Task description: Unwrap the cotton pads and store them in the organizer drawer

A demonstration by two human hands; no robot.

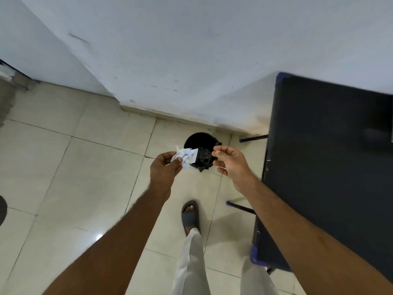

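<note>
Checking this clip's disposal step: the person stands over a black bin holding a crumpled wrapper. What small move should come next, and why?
Probably carry the left hand slightly further right and let go. It pinches the crumpled wrapper at the near-left edge of the black bin, only partly over the opening, so releasing now might miss. The right hand appears empty beside the bin.

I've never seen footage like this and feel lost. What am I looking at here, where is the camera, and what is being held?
There is one picture, from a camera worn on a person's head, looking down past both bare arms. The left hand pinches a crumpled white wrapper above a black bin standing on the tiled floor near the wall. The right hand hovers beside it, fingers curled, holding nothing visible. A dark table is at the right, and a sandalled foot below.
</note>
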